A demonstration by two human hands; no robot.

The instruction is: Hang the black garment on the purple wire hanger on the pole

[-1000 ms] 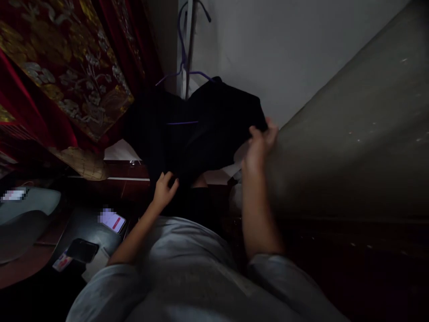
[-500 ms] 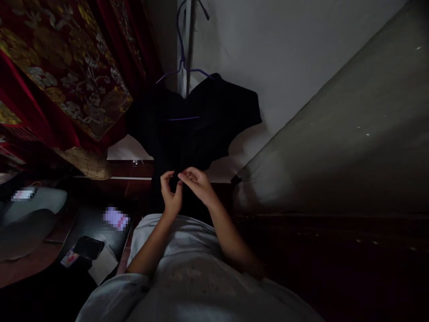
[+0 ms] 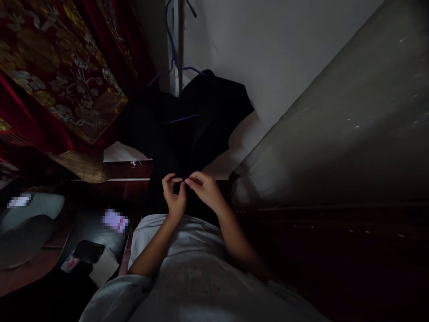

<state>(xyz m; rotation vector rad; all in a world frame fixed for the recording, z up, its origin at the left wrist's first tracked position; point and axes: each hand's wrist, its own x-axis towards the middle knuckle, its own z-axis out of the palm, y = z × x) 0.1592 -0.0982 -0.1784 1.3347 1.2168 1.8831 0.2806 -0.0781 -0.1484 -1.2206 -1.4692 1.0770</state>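
Observation:
A black garment [image 3: 187, 125] hangs on a purple hanger [image 3: 172, 67] against a pale wall, its sleeve spread to the right. My left hand [image 3: 174, 194] and my right hand [image 3: 204, 190] meet at the garment's lower middle. Both hands have their fingers curled and pinch the dark cloth between thumb and fingertips, almost touching each other. What exactly lies between the fingers is lost in the dark fabric. My pale shirt fills the lower part of the view.
A red and gold embroidered cloth [image 3: 60, 67] hangs at the upper left. A large grey-green panel [image 3: 335, 134] slants along the right. Lower left, a dark surface holds a phone [image 3: 87, 251], papers and cards. A grey rounded object [image 3: 27, 219] lies at the far left.
My right hand left the garment's right sleeve and came down to the lower middle, beside my left hand. Both hands now pinch the cloth there.

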